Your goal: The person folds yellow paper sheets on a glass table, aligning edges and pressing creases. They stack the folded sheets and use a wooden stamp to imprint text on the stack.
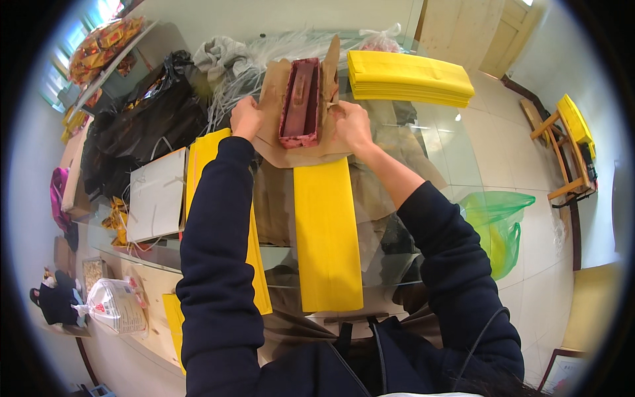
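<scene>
My left hand (246, 119) pinches the left edge of a sheet of brown kraft paper (273, 154), its fingers curled. At the paper's right side my right hand (354, 125) grips the creased, torn edge. On the paper between my hands sits a long, narrow, red-stained open box (299, 142). Inside it lies a long block (300, 111) with a small raised piece on top. A folded yellow paper strip (327, 238) lies lengthwise on the glass table, its far end meeting the brown paper.
A stack of folded yellow paper (409, 79) lies at the back right. White plastic strands (278, 49) and a black plastic bag (144, 124) are at the back left. More yellow paper (258, 268) lies by my left arm. A green plastic bag (501, 233) hangs beside the glass table (461, 164).
</scene>
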`<act>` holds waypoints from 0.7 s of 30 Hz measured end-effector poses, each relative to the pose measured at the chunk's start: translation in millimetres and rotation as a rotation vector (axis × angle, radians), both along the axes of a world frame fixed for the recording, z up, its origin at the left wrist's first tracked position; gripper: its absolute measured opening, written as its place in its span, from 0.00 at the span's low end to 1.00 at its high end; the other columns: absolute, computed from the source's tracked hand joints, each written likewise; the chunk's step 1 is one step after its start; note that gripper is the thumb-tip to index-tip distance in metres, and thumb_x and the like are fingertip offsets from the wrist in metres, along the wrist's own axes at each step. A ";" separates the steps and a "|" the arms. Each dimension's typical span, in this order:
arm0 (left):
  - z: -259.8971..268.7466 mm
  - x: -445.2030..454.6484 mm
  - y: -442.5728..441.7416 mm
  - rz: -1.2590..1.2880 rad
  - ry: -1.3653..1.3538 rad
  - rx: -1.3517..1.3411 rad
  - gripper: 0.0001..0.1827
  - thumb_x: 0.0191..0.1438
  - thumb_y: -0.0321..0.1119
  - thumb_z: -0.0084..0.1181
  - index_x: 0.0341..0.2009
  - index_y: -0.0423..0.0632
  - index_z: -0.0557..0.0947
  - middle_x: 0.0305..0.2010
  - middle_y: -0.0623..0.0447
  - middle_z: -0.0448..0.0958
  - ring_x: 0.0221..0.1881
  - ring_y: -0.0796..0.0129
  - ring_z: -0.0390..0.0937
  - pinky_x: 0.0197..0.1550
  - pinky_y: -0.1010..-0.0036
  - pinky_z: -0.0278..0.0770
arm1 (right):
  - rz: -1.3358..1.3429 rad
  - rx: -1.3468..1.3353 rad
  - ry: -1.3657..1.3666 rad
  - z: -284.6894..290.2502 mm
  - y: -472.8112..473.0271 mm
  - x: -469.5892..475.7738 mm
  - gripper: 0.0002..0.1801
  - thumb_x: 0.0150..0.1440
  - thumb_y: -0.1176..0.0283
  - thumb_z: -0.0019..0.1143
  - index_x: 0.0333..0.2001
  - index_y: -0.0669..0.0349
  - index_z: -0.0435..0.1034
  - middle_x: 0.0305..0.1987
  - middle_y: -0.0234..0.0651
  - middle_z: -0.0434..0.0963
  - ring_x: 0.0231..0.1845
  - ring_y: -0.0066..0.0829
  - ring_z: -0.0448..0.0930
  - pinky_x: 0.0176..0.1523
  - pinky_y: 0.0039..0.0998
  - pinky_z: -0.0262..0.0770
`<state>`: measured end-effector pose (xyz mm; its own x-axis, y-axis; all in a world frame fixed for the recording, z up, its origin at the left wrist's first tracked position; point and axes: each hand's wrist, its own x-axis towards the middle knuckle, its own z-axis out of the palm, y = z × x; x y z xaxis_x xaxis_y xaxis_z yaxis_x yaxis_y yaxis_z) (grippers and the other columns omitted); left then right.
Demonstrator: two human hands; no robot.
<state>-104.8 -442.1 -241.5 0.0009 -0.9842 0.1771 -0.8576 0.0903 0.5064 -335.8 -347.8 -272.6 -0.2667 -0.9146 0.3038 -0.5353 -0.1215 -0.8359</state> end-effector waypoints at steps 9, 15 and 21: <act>61.8 -31.4 75.6 -0.223 0.142 -0.424 0.02 0.51 0.26 0.49 0.31 0.45 0.72 0.29 0.37 0.77 0.37 0.35 0.73 0.37 0.50 0.68 | -0.021 -0.300 0.155 35.7 31.7 -6.6 0.19 0.51 0.84 0.43 0.46 0.65 0.76 0.25 0.43 0.79 0.23 0.31 0.81 0.29 0.30 0.75; 84.6 -74.6 180.9 -0.468 0.397 -0.539 0.07 0.54 0.27 0.53 0.30 0.42 0.68 0.22 0.38 0.67 0.23 0.43 0.65 0.26 0.64 0.66 | 0.061 -0.302 0.159 85.0 144.3 -80.1 0.20 0.53 0.81 0.45 0.49 0.65 0.75 0.38 0.47 0.82 0.36 0.27 0.82 0.44 0.25 0.75; 67.2 -158.1 271.3 -0.594 0.616 -0.383 0.08 0.51 0.23 0.54 0.30 0.42 0.68 0.23 0.37 0.66 0.24 0.41 0.67 0.27 0.60 0.65 | -0.076 -0.201 0.181 90.4 262.6 -158.8 0.19 0.54 0.82 0.48 0.49 0.63 0.75 0.32 0.45 0.82 0.30 0.21 0.80 0.38 0.24 0.74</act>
